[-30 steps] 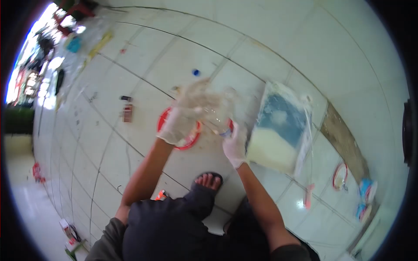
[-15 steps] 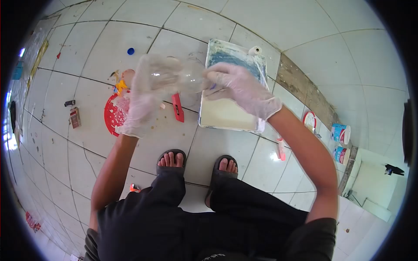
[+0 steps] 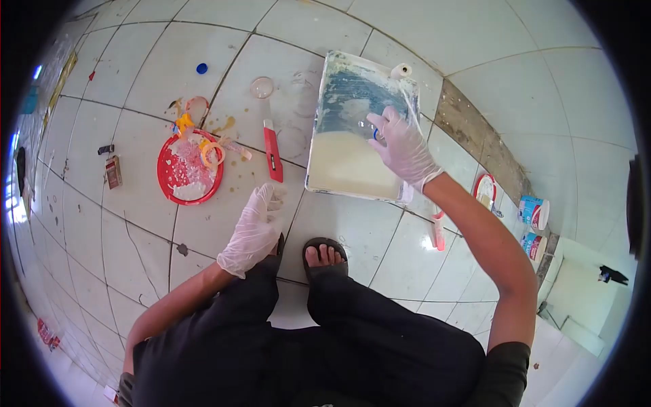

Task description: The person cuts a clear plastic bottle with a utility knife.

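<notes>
My right hand [image 3: 403, 146], in a thin white glove, is above the paint tray [image 3: 310, 166]. Its fingers are closed on a clear plastic bottle piece [image 3: 365, 126], with a blue ring showing by the fingers; the rest of the piece is hard to make out against the tray. Cream-coloured paint fills the tray's near part, and bluish stains cover the far part. Also gloved, my left hand [image 3: 251, 230] hangs over my foot with loosely bent fingers and nothing visible in it. Beyond it on the tiles lies a red box cutter [image 3: 272, 154].
A round clear plastic piece [image 3: 262, 87] and a blue cap [image 3: 201, 68] lie on the floor. Left is a red lid [image 3: 163, 178] smeared with white, with an orange ring [image 3: 212, 154] on it. A paint roller [image 3: 401, 70] rests at the tray's far edge. Tubs [image 3: 533, 211] stand right.
My left hand has let go of the clear bottle piece and dropped back toward my feet. My right hand has carried the piece rightward over the tray. One foot has shifted left.
</notes>
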A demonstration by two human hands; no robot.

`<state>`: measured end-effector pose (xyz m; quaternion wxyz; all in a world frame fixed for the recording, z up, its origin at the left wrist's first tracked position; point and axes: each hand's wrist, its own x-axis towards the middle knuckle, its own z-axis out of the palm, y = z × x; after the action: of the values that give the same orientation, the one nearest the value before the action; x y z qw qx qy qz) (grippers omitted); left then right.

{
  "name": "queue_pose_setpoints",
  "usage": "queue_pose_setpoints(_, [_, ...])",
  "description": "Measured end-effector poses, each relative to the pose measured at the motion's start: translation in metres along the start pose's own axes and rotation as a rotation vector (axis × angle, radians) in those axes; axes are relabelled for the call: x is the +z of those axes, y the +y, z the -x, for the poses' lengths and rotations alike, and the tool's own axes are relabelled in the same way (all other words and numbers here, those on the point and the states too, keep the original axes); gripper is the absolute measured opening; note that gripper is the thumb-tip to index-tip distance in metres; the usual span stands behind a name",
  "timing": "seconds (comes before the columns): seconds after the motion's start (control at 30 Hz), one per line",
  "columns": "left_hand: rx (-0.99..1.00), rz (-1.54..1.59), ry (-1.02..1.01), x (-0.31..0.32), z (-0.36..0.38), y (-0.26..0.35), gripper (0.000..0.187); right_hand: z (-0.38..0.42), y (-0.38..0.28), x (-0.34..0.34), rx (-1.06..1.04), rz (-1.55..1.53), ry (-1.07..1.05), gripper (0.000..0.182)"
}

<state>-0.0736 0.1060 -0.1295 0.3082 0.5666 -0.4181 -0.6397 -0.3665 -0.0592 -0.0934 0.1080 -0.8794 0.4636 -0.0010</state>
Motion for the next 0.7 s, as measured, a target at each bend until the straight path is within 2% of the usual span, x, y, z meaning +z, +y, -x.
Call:
queue_pose_setpoints(0.17, [0.017, -0.068, 0.038, -0.002, -0.002, 0.001, 0.047, 0.018, -0.008, 0.024, -0.072, -0.043, -0.001, 0.040])
queue_pose_setpoints(0.2, [0.022, -0.081, 0.000, -0.002, -0.004, 0.003, 0.040, 0.021, -0.010, 0.025, -0.076, -0.043, -0.008, 0.040])
queue_pose_setpoints(0.23, [0.026, -0.095, -0.038, -0.003, -0.005, 0.004, 0.034, 0.024, -0.011, 0.026, -0.087, -0.049, -0.049, 0.039])
queue_pose_setpoints(0.43, [0.015, -0.145, -0.090, 0.000, -0.017, 0.006, 0.028, 0.045, -0.004, 0.013, -0.084, -0.095, -0.194, 0.032])
queue_pose_setpoints(0.6, [-0.028, -0.171, -0.131, 0.007, -0.016, 0.012, 0.025, 0.067, 0.016, -0.009, 0.139, -0.085, -0.261, 0.027])
queue_pose_setpoints(0.63, [-0.059, -0.191, -0.128, 0.009, -0.016, 0.013, 0.025, 0.065, 0.013, -0.015, 0.208, -0.068, -0.360, 0.027])
queue_pose_setpoints(0.7, [-0.051, -0.179, -0.133, 0.007, -0.017, 0.008, 0.026, 0.070, 0.013, -0.010, 0.207, -0.088, -0.393, 0.027])
